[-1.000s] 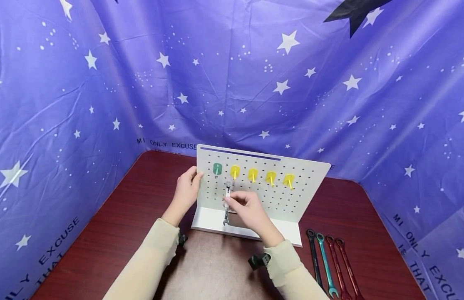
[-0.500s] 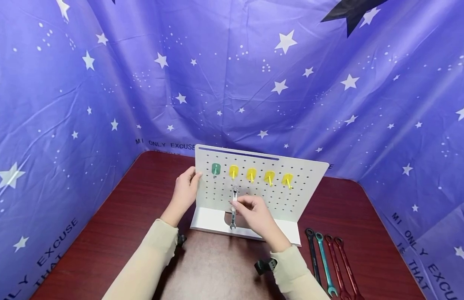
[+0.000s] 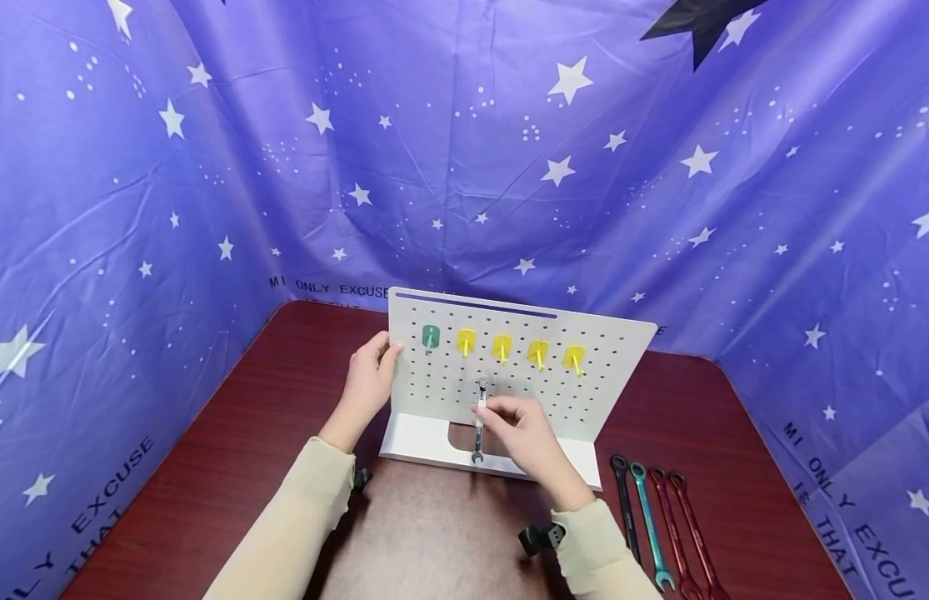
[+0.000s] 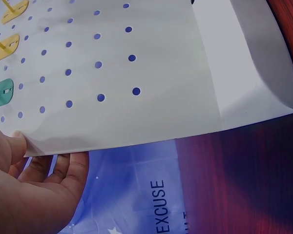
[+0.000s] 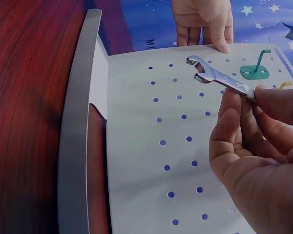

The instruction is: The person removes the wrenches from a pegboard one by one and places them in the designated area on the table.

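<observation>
My right hand [image 3: 520,429] pinches a small silver combination wrench [image 3: 480,421] between thumb and fingers, in front of the lower part of a white pegboard [image 3: 524,392]. The wrench stands roughly upright, ring end up; its open end [image 5: 201,70] shows in the right wrist view. My left hand [image 3: 369,379] grips the board's left edge, thumb on the front and fingers behind, as the left wrist view shows. One green hook [image 3: 431,337] and several yellow hooks [image 3: 501,348] stick out in a row near the board's top. Nothing hangs on them.
Right of the board on the dark red table [image 3: 224,467] lie a black wrench [image 3: 626,508], a teal wrench [image 3: 650,525] and two red wrenches [image 3: 685,533], side by side. The board's white base [image 3: 415,437] has a cutout. A blue starry curtain [image 3: 449,167] surrounds the table.
My right hand has moved right and slightly down with the silver wrench, from below the green hook to between the first yellow hooks. My left hand stays on the board's edge.
</observation>
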`<state>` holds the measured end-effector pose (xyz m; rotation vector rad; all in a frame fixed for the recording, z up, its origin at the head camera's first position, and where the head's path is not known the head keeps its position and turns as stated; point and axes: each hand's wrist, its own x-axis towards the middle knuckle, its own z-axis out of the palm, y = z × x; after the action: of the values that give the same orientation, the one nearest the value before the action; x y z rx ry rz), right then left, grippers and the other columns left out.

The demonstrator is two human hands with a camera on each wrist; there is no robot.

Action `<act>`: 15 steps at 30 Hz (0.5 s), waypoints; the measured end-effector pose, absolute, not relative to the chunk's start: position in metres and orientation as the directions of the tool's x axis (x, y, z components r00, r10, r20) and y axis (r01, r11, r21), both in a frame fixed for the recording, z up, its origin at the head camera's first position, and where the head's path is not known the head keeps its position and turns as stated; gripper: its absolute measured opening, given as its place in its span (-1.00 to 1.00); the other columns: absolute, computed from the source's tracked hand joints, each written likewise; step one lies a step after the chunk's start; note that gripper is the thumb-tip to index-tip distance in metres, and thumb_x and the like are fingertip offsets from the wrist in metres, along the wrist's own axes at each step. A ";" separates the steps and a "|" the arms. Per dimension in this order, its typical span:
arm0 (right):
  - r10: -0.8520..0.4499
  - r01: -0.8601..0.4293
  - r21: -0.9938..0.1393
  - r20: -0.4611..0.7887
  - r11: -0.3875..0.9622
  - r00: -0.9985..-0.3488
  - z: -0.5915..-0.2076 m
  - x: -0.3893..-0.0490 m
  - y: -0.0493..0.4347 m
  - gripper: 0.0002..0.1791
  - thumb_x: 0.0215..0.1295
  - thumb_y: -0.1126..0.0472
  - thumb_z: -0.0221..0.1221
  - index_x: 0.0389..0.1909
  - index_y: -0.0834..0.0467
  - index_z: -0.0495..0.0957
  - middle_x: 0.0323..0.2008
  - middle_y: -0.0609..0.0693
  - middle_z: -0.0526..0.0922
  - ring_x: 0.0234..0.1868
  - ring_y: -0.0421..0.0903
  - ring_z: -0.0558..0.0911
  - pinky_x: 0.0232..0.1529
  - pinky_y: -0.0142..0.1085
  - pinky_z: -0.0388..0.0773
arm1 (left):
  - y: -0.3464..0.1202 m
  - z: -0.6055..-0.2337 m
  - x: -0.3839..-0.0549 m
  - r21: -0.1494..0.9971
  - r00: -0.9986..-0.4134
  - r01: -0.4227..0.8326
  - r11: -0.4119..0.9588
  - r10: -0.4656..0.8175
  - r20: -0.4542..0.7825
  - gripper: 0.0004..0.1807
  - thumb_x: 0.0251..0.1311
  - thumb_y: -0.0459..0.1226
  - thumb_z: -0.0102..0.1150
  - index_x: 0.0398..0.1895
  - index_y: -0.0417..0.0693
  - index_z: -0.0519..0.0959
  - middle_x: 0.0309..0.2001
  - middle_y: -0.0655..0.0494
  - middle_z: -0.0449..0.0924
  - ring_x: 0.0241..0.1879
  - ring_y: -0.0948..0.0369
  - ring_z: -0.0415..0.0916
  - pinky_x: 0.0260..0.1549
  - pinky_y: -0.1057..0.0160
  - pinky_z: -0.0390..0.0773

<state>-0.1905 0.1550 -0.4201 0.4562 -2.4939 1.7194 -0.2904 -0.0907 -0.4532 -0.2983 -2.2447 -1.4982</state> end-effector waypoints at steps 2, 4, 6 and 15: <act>-0.192 -0.272 -0.904 0.217 0.330 -0.957 -0.421 -0.191 0.156 -0.89 0.42 0.37 0.24 -0.25 0.29 0.74 -0.38 0.19 0.70 -0.40 -0.21 0.48 -0.33 -0.37 0.43 | -0.091 -0.454 -0.291 0.825 -0.886 0.404 0.396 -0.056 0.461 -0.89 0.48 -0.34 0.13 -0.21 -0.21 0.60 -0.37 -0.06 0.66 -0.43 0.07 0.50 -0.44 0.12 0.44; -0.191 -0.262 -0.907 0.207 0.331 -0.960 -0.423 -0.191 0.158 -0.88 0.43 0.37 0.23 -0.23 0.29 0.73 -0.37 0.20 0.70 -0.39 -0.21 0.49 -0.31 -0.37 0.44 | -0.091 -0.454 -0.291 0.824 -0.885 0.406 0.396 -0.056 0.463 -0.89 0.48 -0.33 0.13 -0.20 -0.21 0.60 -0.36 -0.07 0.67 -0.42 0.07 0.50 -0.44 0.12 0.45; -0.182 -0.255 -0.905 0.203 0.340 -0.962 -0.432 -0.195 0.163 -0.88 0.44 0.36 0.23 -0.23 0.28 0.73 -0.36 0.18 0.70 -0.39 -0.20 0.48 -0.32 -0.37 0.44 | -0.090 -0.454 -0.291 0.823 -0.885 0.405 0.399 -0.056 0.462 -0.88 0.48 -0.33 0.13 -0.20 -0.22 0.60 -0.35 -0.07 0.68 -0.42 0.07 0.51 -0.44 0.13 0.45; -0.121 -0.244 -0.897 0.214 0.368 -0.969 -0.462 -0.204 0.185 -0.87 0.40 0.26 0.30 -0.21 0.25 0.75 -0.41 -0.02 0.68 -0.39 -0.19 0.47 -0.35 -0.36 0.41 | -0.090 -0.453 -0.291 0.832 -0.896 0.390 0.395 -0.047 0.442 -0.87 0.50 -0.32 0.10 -0.18 -0.21 0.59 -0.33 -0.09 0.68 -0.41 0.04 0.53 -0.46 0.12 0.47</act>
<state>-0.2036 0.1853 -0.4620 0.3363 -2.5039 1.6730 -0.2910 -0.0904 -0.4527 -0.2953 -2.2615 -1.5070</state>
